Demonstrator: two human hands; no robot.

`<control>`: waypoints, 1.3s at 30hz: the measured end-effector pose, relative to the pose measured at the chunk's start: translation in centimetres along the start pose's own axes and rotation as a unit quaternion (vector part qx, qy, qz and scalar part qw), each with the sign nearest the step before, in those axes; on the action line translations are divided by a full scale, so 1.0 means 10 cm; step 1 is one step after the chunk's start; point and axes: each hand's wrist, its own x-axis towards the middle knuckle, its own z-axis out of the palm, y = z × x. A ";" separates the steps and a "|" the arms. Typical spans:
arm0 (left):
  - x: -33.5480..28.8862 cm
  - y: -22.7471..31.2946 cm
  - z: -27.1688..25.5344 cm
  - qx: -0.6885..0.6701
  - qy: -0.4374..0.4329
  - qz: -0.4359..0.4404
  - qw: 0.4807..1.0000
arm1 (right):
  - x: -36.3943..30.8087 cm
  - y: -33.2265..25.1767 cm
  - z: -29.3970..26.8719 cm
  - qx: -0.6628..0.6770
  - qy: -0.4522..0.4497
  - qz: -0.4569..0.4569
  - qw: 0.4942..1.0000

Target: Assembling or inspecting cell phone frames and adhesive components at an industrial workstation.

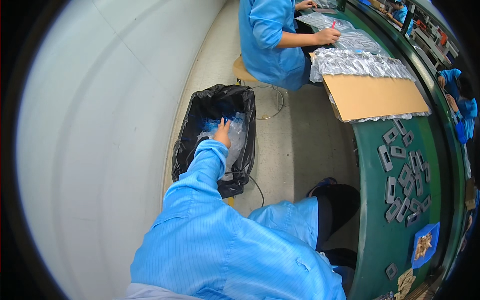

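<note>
My left hand (222, 133) reaches down into a bin lined with a black plastic bag (182, 155). Its fingers point away from me and stand apart, and I make out nothing held in them. Just beyond the fingertips lies some crumpled blue film (210, 122). Clear plastic wrapping (237, 137) fills the bin beside and below the hand. The blue sleeve (205, 165) covers my arm down to the wrist. My right hand is outside the picture.
On the right runs a green worktable (370, 215) with several grey frame-shaped parts (405, 175) and a blue tray (431, 231) of small tan pieces. Cardboard (375, 95) lies over bubble wrap. A co-worker (272, 45) sits ahead; a wall (110, 125) stands left.
</note>
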 end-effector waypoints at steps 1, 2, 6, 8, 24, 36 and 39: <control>-0.04 0.13 -0.07 -0.002 -0.004 0.005 1.000 | 0.08 -0.06 -0.03 -0.006 -0.002 0.001 1.000; -0.11 0.37 -0.27 0.029 -0.025 -0.004 0.999 | 0.10 -0.10 -0.04 -0.052 -0.003 -0.013 0.999; -0.32 0.73 -0.59 0.103 -0.015 -0.044 0.994 | 0.10 -0.07 -0.03 -0.067 -0.006 -0.023 0.997; -0.30 0.75 -0.56 0.126 0.032 -0.028 0.991 | -1.26 1.01 -0.41 -0.126 0.048 -0.026 0.990; -0.08 0.27 -1.09 -0.837 0.017 -0.073 0.541 | 0.02 -0.05 -0.06 -0.055 0.014 -0.023 0.998; 0.15 -0.25 -0.26 -0.222 -0.008 -0.160 0.962 | 0.14 -0.12 -0.02 -0.211 -0.046 -0.011 0.976; 0.05 -0.14 -0.19 -0.222 0.045 -0.108 0.968 | -0.07 -0.04 0.01 -0.171 0.001 0.053 0.984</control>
